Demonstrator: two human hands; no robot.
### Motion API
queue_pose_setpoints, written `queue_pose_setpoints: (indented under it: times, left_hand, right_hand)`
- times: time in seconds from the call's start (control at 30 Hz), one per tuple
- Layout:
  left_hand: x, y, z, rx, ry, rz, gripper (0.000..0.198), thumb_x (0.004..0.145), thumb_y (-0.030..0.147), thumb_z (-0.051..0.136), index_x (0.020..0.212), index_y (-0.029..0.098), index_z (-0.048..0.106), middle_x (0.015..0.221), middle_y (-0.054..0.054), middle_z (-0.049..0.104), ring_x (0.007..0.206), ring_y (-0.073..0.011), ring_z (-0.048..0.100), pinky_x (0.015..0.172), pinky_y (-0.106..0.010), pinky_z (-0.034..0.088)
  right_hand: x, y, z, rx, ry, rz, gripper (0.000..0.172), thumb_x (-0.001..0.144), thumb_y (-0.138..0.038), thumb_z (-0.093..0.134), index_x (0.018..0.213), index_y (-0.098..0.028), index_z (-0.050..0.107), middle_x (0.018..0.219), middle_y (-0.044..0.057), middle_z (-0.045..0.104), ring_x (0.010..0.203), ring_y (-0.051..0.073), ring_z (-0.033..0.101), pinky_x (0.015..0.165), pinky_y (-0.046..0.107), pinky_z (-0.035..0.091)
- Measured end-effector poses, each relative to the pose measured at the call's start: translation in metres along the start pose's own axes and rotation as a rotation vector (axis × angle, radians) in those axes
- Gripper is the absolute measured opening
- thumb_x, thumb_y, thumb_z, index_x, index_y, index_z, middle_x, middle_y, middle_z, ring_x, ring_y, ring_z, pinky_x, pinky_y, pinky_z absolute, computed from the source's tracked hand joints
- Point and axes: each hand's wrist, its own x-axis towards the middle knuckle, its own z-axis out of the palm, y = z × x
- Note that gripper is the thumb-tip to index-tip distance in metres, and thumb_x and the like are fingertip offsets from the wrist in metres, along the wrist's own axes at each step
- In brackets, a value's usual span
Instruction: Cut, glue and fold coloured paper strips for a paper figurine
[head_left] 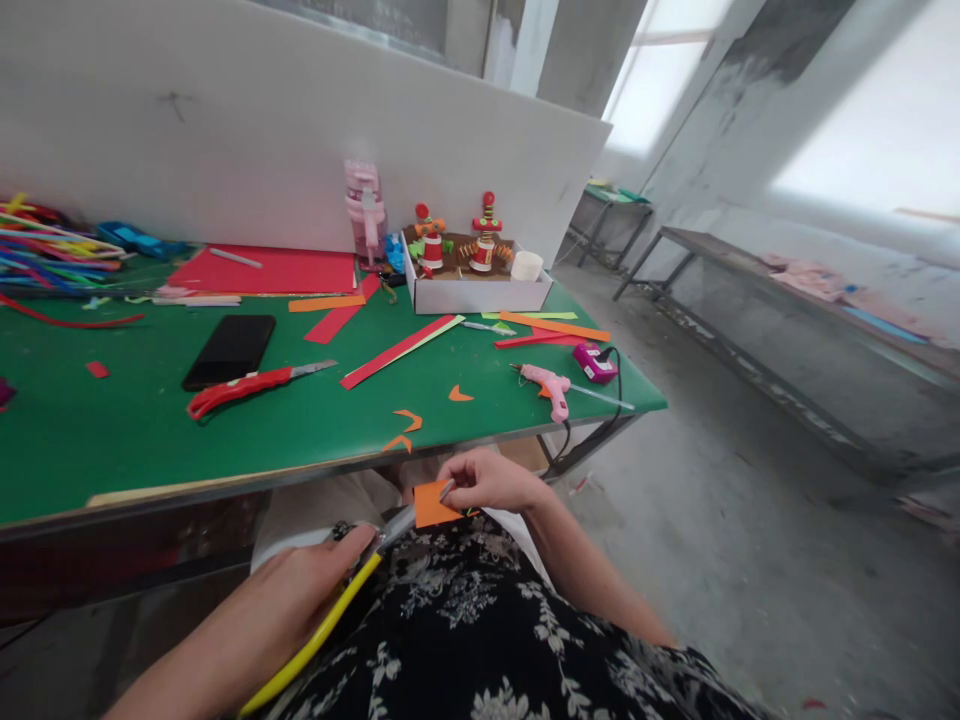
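Orange paper (431, 503), yellow scissors (337, 607) below green table (112, 430) edge; grey concrete floor (750, 520).

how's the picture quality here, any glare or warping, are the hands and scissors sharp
Head view: the windows at upper right are blown out to white; the wide lens bows the green table edge; the left hand on the yellow-handled scissors and the right hand pinching the orange paper piece sit in shade, slightly soft.
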Motion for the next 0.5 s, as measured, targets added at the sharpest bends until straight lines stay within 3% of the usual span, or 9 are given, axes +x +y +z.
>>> queue_pose_setpoints:
  times: [0.07,0.17,0.27,0.37,0.5]
  left_hand:
    - [0.0,0.004,0.003,-0.195,0.022,-0.033,0.035,0.089,0.052,0.043,0.107,0.028,0.062,0.071,0.0,0.067,0.062,-0.0182,0.063,0.057,-0.024,0.046]
    - [0.003,0.006,0.004,-0.585,0.149,-0.207,0.051,0.087,0.059,0.049,0.127,0.027,0.052,0.07,0.001,0.064,0.052,-0.0166,0.06,0.047,-0.025,0.045]
    - [0.011,0.007,0.002,-0.861,0.33,-0.264,0.064,0.081,0.062,0.06,0.132,0.026,0.047,0.083,-0.002,0.069,0.068,-0.0214,0.069,0.059,-0.031,0.056]
    - [0.025,0.012,0.0,-0.845,0.459,-0.202,0.068,0.074,0.06,0.069,0.126,0.021,0.049,0.088,-0.005,0.072,0.082,-0.0256,0.072,0.076,-0.039,0.059]
    - [0.049,0.025,0.001,-0.787,0.487,-0.148,0.07,0.072,0.06,0.069,0.124,0.018,0.048,0.087,-0.007,0.072,0.084,-0.027,0.072,0.069,-0.036,0.057]
  right_hand:
    - [0.001,0.0,0.0,0.032,0.014,-0.009,0.021,0.061,-0.033,0.076,0.068,-0.016,0.064,0.06,-0.005,0.059,0.057,0.008,0.047,0.057,0.022,0.034]
    - [0.003,0.0,0.0,0.116,0.126,-0.034,0.03,0.064,-0.044,0.077,0.072,-0.015,0.069,0.065,-0.002,0.063,0.062,0.01,0.052,0.063,0.025,0.04]
    - [0.005,-0.002,-0.001,0.171,0.26,-0.088,0.038,0.066,-0.052,0.076,0.072,-0.015,0.071,0.067,-0.001,0.063,0.065,0.011,0.053,0.067,0.026,0.042]
    - [0.006,-0.005,0.001,0.185,0.272,-0.124,0.037,0.066,-0.051,0.078,0.074,-0.016,0.069,0.07,-0.001,0.064,0.067,0.011,0.055,0.068,0.026,0.043]
    - [0.006,-0.01,0.007,0.175,0.21,-0.127,0.04,0.065,-0.043,0.083,0.089,-0.019,0.062,0.069,-0.005,0.063,0.064,0.01,0.057,0.064,0.024,0.042]
